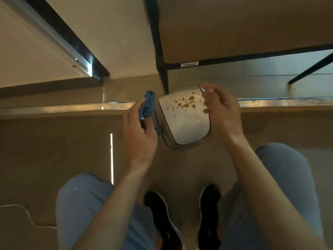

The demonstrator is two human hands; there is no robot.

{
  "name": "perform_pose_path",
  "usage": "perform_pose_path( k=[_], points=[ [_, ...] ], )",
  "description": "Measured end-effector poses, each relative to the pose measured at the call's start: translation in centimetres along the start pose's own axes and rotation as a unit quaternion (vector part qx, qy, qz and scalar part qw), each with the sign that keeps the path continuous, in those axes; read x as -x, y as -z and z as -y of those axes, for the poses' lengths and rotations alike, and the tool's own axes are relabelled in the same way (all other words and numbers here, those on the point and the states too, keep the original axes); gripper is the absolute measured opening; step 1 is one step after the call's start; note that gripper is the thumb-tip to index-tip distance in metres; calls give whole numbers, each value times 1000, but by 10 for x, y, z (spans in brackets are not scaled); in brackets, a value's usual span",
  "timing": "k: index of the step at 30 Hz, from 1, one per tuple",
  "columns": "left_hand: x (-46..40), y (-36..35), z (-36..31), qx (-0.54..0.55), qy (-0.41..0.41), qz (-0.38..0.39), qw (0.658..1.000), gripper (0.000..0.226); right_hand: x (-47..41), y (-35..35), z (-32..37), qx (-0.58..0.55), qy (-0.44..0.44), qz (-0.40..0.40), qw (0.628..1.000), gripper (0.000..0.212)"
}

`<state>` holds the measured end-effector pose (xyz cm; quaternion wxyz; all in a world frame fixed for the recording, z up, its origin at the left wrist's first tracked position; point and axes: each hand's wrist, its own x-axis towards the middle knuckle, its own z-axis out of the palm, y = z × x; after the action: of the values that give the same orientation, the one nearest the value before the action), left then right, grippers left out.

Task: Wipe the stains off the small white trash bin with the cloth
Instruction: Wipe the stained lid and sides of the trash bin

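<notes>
The small white trash bin stands on the floor before the person's shoes, brown stains spattered on its lid. The left hand pinches a bunched blue cloth just beside it. The right hand hovers at the bin's right edge, fingers loosely curved.

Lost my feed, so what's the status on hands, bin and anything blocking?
Left hand grips blue cloth. Right hand open at bin's far edge. White bin top brown-stained, unwiped. Nothing in the way.

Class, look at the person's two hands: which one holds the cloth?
The left hand grips the blue cloth; the right hand holds nothing, its fingers loosely curled beside the stained white trash bin.
</notes>
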<state>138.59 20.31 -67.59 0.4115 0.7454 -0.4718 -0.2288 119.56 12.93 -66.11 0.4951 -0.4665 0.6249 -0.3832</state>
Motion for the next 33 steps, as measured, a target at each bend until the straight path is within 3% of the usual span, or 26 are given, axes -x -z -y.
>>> perform_pose_path(
  k=[3, 7, 14, 20, 24, 30, 33],
  points=[
    [-12, -22, 19, -18, -41, -18, 999, 47, -40, -1, -24, 93, 98, -16, 991, 28],
    [-5, -49, 37, -34, -54, -1, 998, 49, -78, -13, -55, 184, 130, 53, 973, 43],
    [30, -62, 49, -84, -81, 36, 993, 48, -89, -22, -82, 193, 178, 92, 960, 42],
    [26, -71, 67, -135, -159, 7, 978, 27, -89, -25, -86, 201, 206, 71, 955, 42],
    [4, -85, 64, -60, -146, 48, 986, 19, -90, -27, -90, 201, 207, 61, 956, 43],
    [-41, -94, 47, -3, -33, 55, 998, 42, -88, -30, -91, 220, 213, 38, 951, 43],
    [-42, -96, 49, -9, -42, 47, 998, 41, -87, -31, -91, 222, 211, 23, 952, 43]
  ],
)
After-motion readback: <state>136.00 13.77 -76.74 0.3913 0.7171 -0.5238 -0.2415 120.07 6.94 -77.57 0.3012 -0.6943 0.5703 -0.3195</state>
